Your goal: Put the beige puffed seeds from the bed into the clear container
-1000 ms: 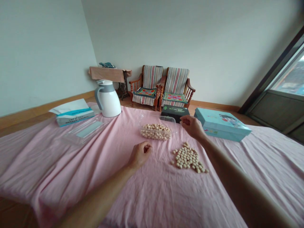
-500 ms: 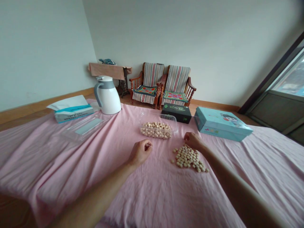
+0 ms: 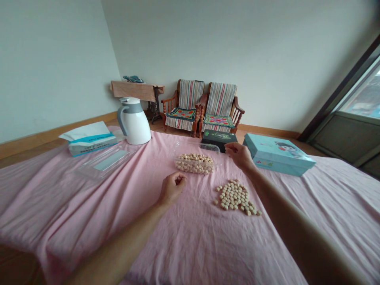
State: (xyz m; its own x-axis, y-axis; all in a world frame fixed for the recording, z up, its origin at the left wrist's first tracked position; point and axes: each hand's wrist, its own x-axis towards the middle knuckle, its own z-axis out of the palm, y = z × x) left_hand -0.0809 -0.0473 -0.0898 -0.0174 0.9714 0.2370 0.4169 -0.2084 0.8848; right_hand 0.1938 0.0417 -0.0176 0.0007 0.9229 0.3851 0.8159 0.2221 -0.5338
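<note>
A loose pile of pale beige seeds (image 3: pixel 235 197) lies on the pink tablecloth (image 3: pixel 89 206). Behind it stands a clear plastic container (image 3: pixel 195 162) holding more of the same seeds. My right hand (image 3: pixel 239 155) is raised between the pile and the container's right end, fingers pinched together; what they hold is too small to make out. My left hand (image 3: pixel 172 187) rests on the cloth left of the pile, curled into a loose fist, its contents hidden.
A white jug (image 3: pixel 134 121) stands at the back left beside a tissue box (image 3: pixel 89 139) and a clear flat lid (image 3: pixel 105 162). A black box (image 3: pixel 219 138) and a light blue box (image 3: pixel 277 153) sit behind my right hand. Two striped chairs (image 3: pixel 204 107) line the wall.
My right hand dropped from near the container to the top of the seed pile, then rose again toward the container. My left hand stayed curled in place.
</note>
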